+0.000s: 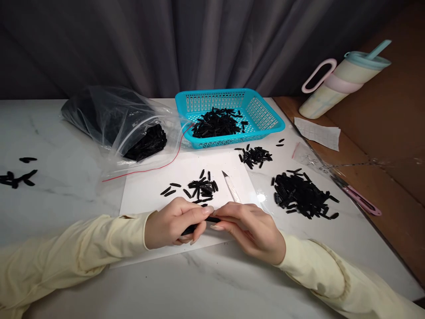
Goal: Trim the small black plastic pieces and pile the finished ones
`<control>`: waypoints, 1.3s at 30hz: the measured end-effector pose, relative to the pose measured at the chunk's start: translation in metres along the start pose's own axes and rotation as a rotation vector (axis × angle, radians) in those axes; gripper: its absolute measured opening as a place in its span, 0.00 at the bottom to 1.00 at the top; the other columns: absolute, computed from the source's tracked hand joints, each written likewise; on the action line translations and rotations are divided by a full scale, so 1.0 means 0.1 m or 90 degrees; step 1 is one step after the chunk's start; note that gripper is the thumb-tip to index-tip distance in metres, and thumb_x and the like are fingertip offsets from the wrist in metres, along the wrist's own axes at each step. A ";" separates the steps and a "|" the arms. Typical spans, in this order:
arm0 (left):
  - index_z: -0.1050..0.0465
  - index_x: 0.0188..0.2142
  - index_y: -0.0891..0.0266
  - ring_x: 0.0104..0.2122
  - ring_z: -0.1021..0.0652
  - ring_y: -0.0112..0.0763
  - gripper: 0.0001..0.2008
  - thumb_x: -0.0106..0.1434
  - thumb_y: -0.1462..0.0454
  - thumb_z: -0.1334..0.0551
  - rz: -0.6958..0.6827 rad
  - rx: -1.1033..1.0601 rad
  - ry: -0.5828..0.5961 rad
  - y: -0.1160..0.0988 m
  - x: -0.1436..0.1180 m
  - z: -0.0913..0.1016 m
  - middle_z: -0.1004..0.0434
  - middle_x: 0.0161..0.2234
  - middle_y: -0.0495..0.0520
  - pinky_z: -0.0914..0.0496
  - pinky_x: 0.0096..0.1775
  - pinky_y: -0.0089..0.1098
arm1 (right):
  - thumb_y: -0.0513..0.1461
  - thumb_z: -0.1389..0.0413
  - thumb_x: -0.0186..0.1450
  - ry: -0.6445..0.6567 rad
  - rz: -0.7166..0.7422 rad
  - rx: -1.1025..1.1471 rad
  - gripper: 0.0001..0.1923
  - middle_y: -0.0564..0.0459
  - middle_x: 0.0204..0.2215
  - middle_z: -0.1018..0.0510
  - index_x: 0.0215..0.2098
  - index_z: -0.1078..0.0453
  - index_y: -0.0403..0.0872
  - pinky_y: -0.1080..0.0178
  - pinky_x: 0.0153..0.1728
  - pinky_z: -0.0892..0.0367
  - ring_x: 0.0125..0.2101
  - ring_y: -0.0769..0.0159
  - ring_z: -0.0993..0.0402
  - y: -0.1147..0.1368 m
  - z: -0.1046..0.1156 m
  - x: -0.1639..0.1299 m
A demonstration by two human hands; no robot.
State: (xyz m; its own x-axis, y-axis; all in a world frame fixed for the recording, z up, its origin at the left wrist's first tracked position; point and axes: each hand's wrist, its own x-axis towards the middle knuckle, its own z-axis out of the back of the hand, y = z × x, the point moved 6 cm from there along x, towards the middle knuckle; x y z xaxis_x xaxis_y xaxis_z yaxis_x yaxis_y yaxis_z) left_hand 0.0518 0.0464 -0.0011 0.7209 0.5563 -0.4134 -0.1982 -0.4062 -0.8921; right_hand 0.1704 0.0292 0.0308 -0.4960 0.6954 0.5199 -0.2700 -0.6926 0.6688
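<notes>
My left hand (177, 221) is closed, with slim black pieces (189, 229) showing under its curled fingers. Its thumb meets my right hand (252, 228), whose fingertips pinch one slim black piece (213, 219) that spans the gap between both hands. Below them lies a white sheet of paper (142, 195). A loose cluster of the same black pieces (202, 188) rests on the sheet just beyond my fingers. Next to it is a craft knife (231, 186) with a white handle, blade pointing away from me.
A blue basket (232, 139) and an open zip bag (109, 115) hold many black pieces. More piles (300, 195) lie to the right, and a few pieces (20, 178) far left. A tumbler (341, 84), a paper slip (317, 133) and a pink-handled tool (361, 199) are at the right.
</notes>
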 end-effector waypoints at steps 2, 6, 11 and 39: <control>0.41 0.15 0.64 0.11 0.47 0.18 0.24 0.65 0.58 0.52 0.001 -0.004 0.003 0.00 0.00 0.00 0.54 0.10 0.41 0.53 0.15 0.26 | 0.31 0.49 0.65 0.003 0.000 0.000 0.05 0.49 0.28 0.24 0.41 0.36 0.43 0.69 0.27 0.30 0.27 0.70 0.27 0.00 0.00 0.00; 0.40 0.16 0.64 0.11 0.49 0.17 0.23 0.65 0.57 0.52 -0.003 -0.016 0.007 0.00 0.00 -0.01 0.55 0.10 0.40 0.53 0.15 0.25 | 0.31 0.50 0.65 0.007 0.001 -0.009 0.07 0.50 0.29 0.24 0.41 0.36 0.43 0.69 0.28 0.31 0.27 0.70 0.27 -0.01 0.00 0.00; 0.38 0.19 0.65 0.12 0.48 0.17 0.21 0.65 0.56 0.51 -0.044 0.019 -0.025 -0.01 0.01 0.00 0.51 0.12 0.40 0.51 0.15 0.23 | 0.30 0.49 0.65 -0.005 0.014 -0.037 0.06 0.52 0.25 0.27 0.40 0.36 0.43 0.69 0.24 0.34 0.23 0.70 0.30 0.00 0.00 -0.02; 0.43 0.19 0.62 0.13 0.45 0.17 0.18 0.64 0.58 0.50 -0.179 0.115 -0.135 -0.02 -0.01 0.11 0.46 0.13 0.42 0.49 0.15 0.24 | 0.32 0.56 0.63 0.157 -0.107 -0.462 0.13 0.52 0.23 0.23 0.40 0.32 0.40 0.66 0.18 0.40 0.18 0.69 0.29 -0.38 0.28 0.08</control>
State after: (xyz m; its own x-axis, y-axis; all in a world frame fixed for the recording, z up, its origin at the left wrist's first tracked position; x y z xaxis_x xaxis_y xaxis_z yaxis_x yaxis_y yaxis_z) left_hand 0.0443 0.0550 -0.0007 0.6148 0.7724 -0.1595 -0.1397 -0.0924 -0.9859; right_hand 0.2003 0.0661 0.0247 -0.5466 0.7982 0.2533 -0.7874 -0.5928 0.1691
